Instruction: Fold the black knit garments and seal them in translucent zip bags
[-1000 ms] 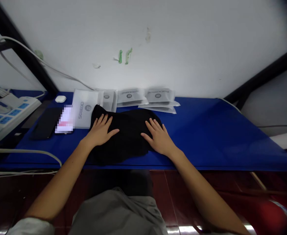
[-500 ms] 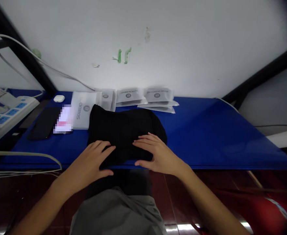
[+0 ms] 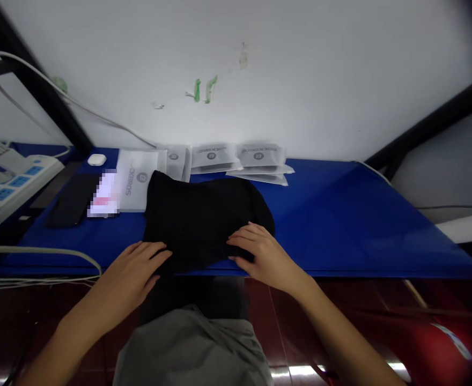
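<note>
A black garment (image 3: 204,214) lies spread on the blue table (image 3: 340,225), and its near edge hangs over the table's front. My left hand (image 3: 133,268) is at the garment's near left corner, fingers stretched out and fingertips touching the cloth. My right hand (image 3: 260,252) rests on the near right edge, with the fingers together on top and the thumb against the hem below, pinching the cloth.
Several flat white packets (image 3: 236,158) lie along the wall behind the garment, and one larger packet (image 3: 135,182) sits at its left. Further left are a black phone (image 3: 73,201), a small white case (image 3: 96,159) and a power strip (image 3: 6,187) with cables.
Both hands have slid from the middle of the garment back to its near edge at the table's front. The garment lies flatter.
</note>
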Action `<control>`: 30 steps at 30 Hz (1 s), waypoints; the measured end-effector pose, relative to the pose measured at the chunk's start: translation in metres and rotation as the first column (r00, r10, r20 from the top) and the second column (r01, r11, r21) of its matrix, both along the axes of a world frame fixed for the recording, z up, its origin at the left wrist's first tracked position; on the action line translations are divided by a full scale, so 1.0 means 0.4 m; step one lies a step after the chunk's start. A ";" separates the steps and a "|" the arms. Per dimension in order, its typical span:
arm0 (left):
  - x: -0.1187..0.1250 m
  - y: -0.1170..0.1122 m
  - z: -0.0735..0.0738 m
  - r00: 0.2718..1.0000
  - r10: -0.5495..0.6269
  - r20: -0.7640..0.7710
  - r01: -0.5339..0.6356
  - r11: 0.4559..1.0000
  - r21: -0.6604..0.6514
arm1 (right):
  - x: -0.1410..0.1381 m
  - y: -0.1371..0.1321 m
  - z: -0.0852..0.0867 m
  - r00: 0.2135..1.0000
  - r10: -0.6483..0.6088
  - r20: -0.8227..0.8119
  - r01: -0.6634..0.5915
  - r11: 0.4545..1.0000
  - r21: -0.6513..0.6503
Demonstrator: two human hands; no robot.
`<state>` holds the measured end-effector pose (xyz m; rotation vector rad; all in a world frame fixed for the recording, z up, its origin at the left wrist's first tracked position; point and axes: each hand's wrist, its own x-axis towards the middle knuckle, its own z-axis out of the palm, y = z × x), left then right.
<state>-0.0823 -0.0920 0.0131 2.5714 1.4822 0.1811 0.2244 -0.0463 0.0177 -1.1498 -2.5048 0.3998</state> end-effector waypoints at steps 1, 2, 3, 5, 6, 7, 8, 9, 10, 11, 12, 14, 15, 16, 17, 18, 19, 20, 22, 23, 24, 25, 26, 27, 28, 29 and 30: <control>-0.004 0.002 -0.001 1.000 0.002 -0.001 -0.002 1.000 -0.002 | 0.001 -0.002 -0.001 1.000 -0.002 0.003 0.002 1.000 -0.001; -0.008 0.004 -0.002 1.000 0.002 0.003 -0.002 1.000 -0.003 | 0.002 -0.003 -0.002 1.000 -0.001 0.006 0.001 1.000 -0.004; -0.010 0.007 -0.001 1.000 0.002 0.011 -0.002 1.000 -0.001 | 0.003 -0.004 -0.003 1.000 -0.001 0.006 0.001 1.000 -0.007; -0.010 0.012 0.001 0.999 0.015 0.039 -0.015 1.000 0.007 | 0.005 -0.004 -0.004 1.000 -0.004 0.000 0.004 1.000 -0.009; -0.009 0.014 0.003 0.998 0.026 0.054 -0.026 1.000 0.009 | 0.005 -0.004 -0.005 1.000 -0.005 -0.005 0.005 1.000 -0.007; -0.006 0.015 0.005 0.997 0.038 0.070 -0.038 0.999 0.008 | 0.006 -0.003 -0.006 1.000 -0.006 -0.009 0.006 1.000 -0.005; -0.003 0.016 0.007 0.995 0.049 0.082 -0.049 0.999 0.004 | 0.006 -0.003 -0.008 1.000 -0.007 -0.013 0.007 1.000 0.000; 0.000 0.018 0.009 0.994 0.059 0.093 -0.059 0.998 -0.002 | 0.006 -0.002 -0.010 1.000 -0.008 -0.019 0.008 1.000 0.005; 0.003 0.019 0.012 0.992 0.068 0.102 -0.067 0.998 -0.008 | 0.007 -0.001 -0.013 1.000 -0.009 -0.027 0.009 1.000 0.010; 0.006 0.020 0.014 0.991 0.078 0.112 -0.077 0.997 -0.016 | 0.007 -0.001 -0.015 0.999 -0.011 -0.037 0.012 1.000 0.013; 0.008 0.021 0.017 0.988 0.093 0.125 -0.091 0.996 -0.024 | 0.008 0.000 -0.017 0.999 -0.018 -0.049 0.019 1.000 0.013; 0.012 0.024 0.022 0.977 0.135 0.162 -0.131 0.991 -0.033 | 0.011 0.001 -0.019 0.996 -0.037 -0.077 0.038 0.999 0.006; 0.013 0.025 0.023 0.970 0.159 0.186 -0.155 0.987 -0.034 | 0.012 0.002 -0.017 0.994 -0.049 -0.094 0.050 0.999 -0.001; 0.014 0.027 0.025 0.960 0.184 0.212 -0.182 0.983 -0.030 | 0.013 0.003 -0.015 0.992 -0.061 -0.115 0.060 0.998 -0.007; 0.015 0.030 0.027 0.948 0.207 0.242 -0.208 0.978 -0.020 | 0.014 0.004 -0.011 0.988 -0.071 -0.137 0.070 0.997 -0.016; 0.016 0.033 0.028 0.934 0.228 0.274 -0.235 0.972 -0.008 | 0.014 0.006 -0.007 0.983 -0.084 -0.163 0.081 0.996 -0.025; 0.017 0.036 0.030 0.919 0.247 0.306 -0.261 0.965 0.005 | 0.013 0.009 -0.001 0.977 -0.098 -0.190 0.093 0.995 -0.034; 0.020 0.039 0.032 0.903 0.267 0.336 -0.289 0.957 0.016 | 0.011 0.012 0.005 0.970 -0.118 -0.214 0.111 0.993 -0.045; 0.028 0.048 0.039 0.873 0.316 0.372 -0.355 0.934 0.040 | 0.007 0.024 0.018 0.953 -0.172 -0.250 0.161 0.985 -0.064; 0.034 0.054 0.044 0.860 0.345 0.376 -0.393 0.918 0.056 | 0.004 0.033 0.024 0.945 -0.201 -0.259 0.189 0.979 -0.071; 0.041 0.061 0.049 0.849 0.373 0.373 -0.429 0.900 0.075 | 0.001 0.044 0.029 0.937 -0.228 -0.263 0.214 0.974 -0.080; 0.048 0.069 0.055 0.840 0.396 0.370 -0.459 0.883 0.096 | -0.003 0.056 0.032 0.930 -0.252 -0.266 0.237 0.967 -0.089; 0.055 0.080 0.060 0.833 0.412 0.370 -0.481 0.869 0.116 | -0.006 0.071 0.033 0.922 -0.274 -0.272 0.258 0.961 -0.096; 0.062 0.092 0.064 0.825 0.424 0.373 -0.500 0.856 0.132 | -0.009 0.087 0.032 0.914 -0.292 -0.281 0.274 0.956 -0.101; 0.069 0.106 0.068 0.817 0.436 0.377 -0.516 0.845 0.143 | -0.013 0.103 0.029 0.905 -0.309 -0.291 0.291 0.951 -0.105; 0.076 0.121 0.069 0.810 0.448 0.379 -0.531 0.834 0.148 | -0.017 0.120 0.023 0.897 -0.327 -0.297 0.309 0.945 -0.107; 0.083 0.137 0.069 0.804 0.462 0.375 -0.545 0.824 0.153 | -0.021 0.135 0.015 0.892 -0.344 -0.292 0.328 0.939 -0.105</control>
